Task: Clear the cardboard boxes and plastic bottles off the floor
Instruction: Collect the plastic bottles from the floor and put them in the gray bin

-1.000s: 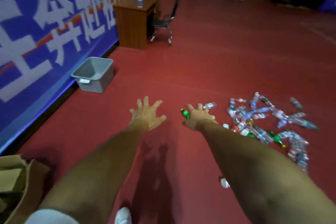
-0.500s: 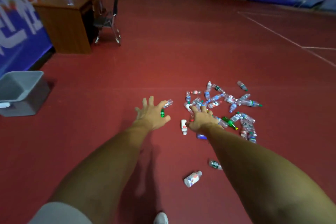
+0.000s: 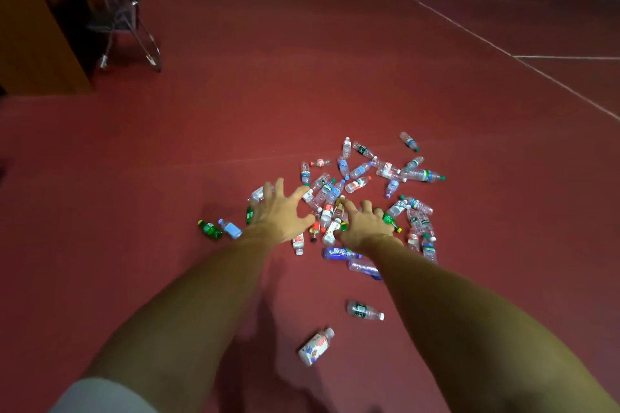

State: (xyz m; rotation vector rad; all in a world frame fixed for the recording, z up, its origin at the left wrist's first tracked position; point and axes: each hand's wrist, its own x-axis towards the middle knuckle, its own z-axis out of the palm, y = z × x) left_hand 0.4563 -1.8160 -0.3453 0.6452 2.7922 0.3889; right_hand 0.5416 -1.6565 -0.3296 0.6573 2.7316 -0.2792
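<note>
- Dozens of plastic bottles (image 3: 355, 178) lie on their sides in a loose heap on the red floor (image 3: 268, 94). Strays lie around it: a green bottle (image 3: 209, 229) and a small blue bottle (image 3: 230, 228) to the left, and a white-labelled bottle (image 3: 316, 346) and a clear bottle (image 3: 365, 310) nearer the person.
- Both grips are apart and hold nothing. The left hand (image 3: 281, 211) hangs over the heap's left edge with fingers splayed, and the right hand (image 3: 364, 225) hangs over its near middle. I cannot tell whether either touches a bottle.
- The step in hand looks like gathering a first load from the heap.
- Empty bottles are likely light, round and quick to roll, so it is better to sweep inward from the heap's two sides than to press down on top.
- Squeezing several between both palms, held by their bodies, should carry more than picking single caps.
- The strays are best left for a later pass.
- No cardboard boxes and no container show in this view, so a drop-off place should be found before the arms are full.
</note>
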